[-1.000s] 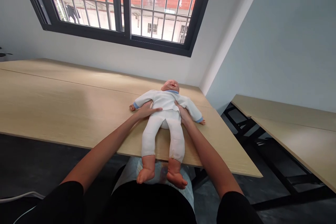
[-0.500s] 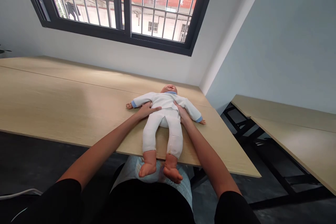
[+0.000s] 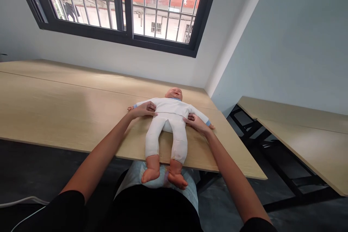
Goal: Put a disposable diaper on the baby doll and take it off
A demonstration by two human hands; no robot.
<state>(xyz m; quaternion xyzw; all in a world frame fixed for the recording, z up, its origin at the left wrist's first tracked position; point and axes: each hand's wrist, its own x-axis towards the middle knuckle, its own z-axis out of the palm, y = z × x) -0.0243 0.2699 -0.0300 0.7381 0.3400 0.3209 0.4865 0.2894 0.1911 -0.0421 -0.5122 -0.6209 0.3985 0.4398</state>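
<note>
Pale wooden table [image 3: 62, 105] runs across the view, with a thin white cable [image 3: 24, 203] lying low on the dark floor off its near edge at the far left. A black sleeve [image 3: 69, 208] leads to the person's bare left arm, which reaches over the near edge. The left hand [image 3: 143, 110] lies palm down on the doll's upper arm and side, its fingers [image 3: 150, 106] stretched out and relaxed, neither clenched nor gripping.

The baby doll [image 3: 170, 116] lies on its back towards the right end of the table, its head close to the far edge. It wears a white suit [image 3: 170, 134] with blue cuffs, and its arms spread wide. Its bare feet [image 3: 163, 175] stick out past the near edge, above the person's pale blue lap [image 3: 136, 175].

The right hand [image 3: 195, 123] lies flat on the tabletop, its fingers [image 3: 189, 117] open and loose against the doll's other side, just under the sleeve. Beyond the right corner stands a second wooden table [image 3: 293, 123].
</note>
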